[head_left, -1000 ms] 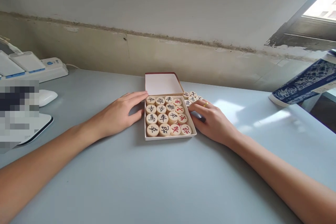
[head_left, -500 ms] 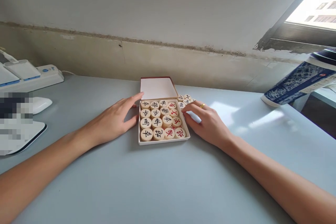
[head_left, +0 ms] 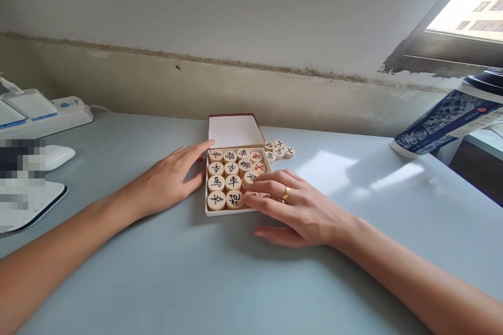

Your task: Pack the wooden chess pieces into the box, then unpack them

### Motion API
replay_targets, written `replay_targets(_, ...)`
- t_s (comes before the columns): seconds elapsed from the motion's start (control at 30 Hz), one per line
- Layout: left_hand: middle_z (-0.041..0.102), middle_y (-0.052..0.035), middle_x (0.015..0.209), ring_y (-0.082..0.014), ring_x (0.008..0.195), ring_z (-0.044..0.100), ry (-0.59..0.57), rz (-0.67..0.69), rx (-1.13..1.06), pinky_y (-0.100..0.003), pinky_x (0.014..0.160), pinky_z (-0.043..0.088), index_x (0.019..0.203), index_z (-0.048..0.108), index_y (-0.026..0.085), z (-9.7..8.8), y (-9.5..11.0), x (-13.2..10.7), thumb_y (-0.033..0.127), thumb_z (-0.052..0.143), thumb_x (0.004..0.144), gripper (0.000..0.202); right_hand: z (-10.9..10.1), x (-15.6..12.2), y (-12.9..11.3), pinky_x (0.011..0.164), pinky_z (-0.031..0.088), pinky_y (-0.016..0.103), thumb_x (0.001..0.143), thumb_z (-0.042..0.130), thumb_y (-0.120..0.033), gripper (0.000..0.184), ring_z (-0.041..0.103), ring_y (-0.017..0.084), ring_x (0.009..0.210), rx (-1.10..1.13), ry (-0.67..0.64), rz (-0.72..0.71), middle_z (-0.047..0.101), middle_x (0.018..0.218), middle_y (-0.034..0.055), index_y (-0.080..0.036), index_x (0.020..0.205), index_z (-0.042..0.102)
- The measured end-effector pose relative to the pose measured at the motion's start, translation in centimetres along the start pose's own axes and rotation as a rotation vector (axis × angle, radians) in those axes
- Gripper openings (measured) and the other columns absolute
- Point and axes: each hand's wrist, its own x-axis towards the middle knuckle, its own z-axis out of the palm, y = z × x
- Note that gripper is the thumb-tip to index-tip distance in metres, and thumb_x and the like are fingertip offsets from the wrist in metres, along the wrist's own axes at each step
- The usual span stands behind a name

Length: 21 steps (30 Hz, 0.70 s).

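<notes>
A shallow white box holds rows of round Chinese chess pieces, most with black characters and some at the right with red ones. Its lid lies folded back behind it, white inside. My left hand rests at the box's left side, thumb by the wall and index finger reaching to the lid's edge; it is open and holds no piece. Over the front right corner lies my right hand, open, fingers stretched across the pieces, thumb apart in front. It hides the red pieces there.
Several loose chess pieces lie on the grey table behind the box's right side. A blue patterned cup stands at the far right. On the left are a power strip and a white case. A wall closes off the back.
My right hand has moved from the box's back right side toward me and left, over its front right corner, uncovering the loose pieces. My left hand stays put.
</notes>
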Motion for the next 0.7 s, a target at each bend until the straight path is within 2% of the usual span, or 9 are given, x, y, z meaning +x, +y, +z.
replay_targets(0.07,0.057,-0.0022,0.148,-0.0285,0.132,0.058,0.003,0.008,0.004,-0.043,0.113,0.048,0.156,0.035,0.032,0.00,0.06,0.04,0.047,0.046,0.094,0.064,0.00,-0.02,0.00,0.093,0.054,0.044,0.106,0.052,-0.039,0.036,0.063,0.029,0.114,-0.042,0.021,-0.005,0.072,0.117,0.0153,-0.010,0.124,0.064)
replay_targets(0.2,0.057,-0.0034,0.148,-0.0291,0.132,0.058,0.004,0.015,0.011,-0.043,0.115,0.047,0.154,0.039,0.029,-0.03,0.08,0.07,0.046,0.045,0.094,0.063,0.06,-0.09,0.17,0.099,0.053,0.046,0.108,0.046,-0.041,0.039,0.061,0.029,0.118,-0.016,-0.018,0.091,0.070,0.124,0.0148,-0.011,0.121,0.067)
replay_targets(0.43,0.058,-0.0041,0.147,-0.0295,0.131,0.059,-0.006,0.013,0.016,-0.043,0.115,0.046,0.155,0.038,0.028,-0.26,0.23,0.01,0.046,0.045,0.094,0.064,0.23,-0.20,0.38,0.104,0.054,0.046,0.107,0.051,-0.032,0.031,0.062,0.029,0.120,-0.002,0.039,0.136,0.073,0.116,0.0138,-0.010,0.117,0.070)
replay_targets(0.53,0.058,-0.0045,0.148,-0.0299,0.132,0.058,-0.011,0.014,0.015,-0.043,0.114,0.046,0.155,0.038,0.028,-0.24,0.23,0.05,0.046,0.044,0.094,0.064,0.33,-0.31,0.40,0.102,0.056,0.048,0.107,0.050,-0.032,0.032,0.062,0.032,0.122,-0.030,0.019,0.145,0.072,0.117,0.0144,-0.010,0.118,0.071)
replay_targets(0.7,0.058,-0.0048,0.148,-0.0302,0.132,0.058,-0.016,0.018,0.012,-0.043,0.114,0.047,0.154,0.038,0.027,-0.24,0.22,0.15,0.048,0.044,0.094,0.064,0.42,-0.33,0.50,0.095,0.060,0.046,0.107,0.050,-0.027,0.029,0.066,0.029,0.112,-0.027,0.039,0.138,0.071,0.112,0.0151,-0.010,0.116,0.072)
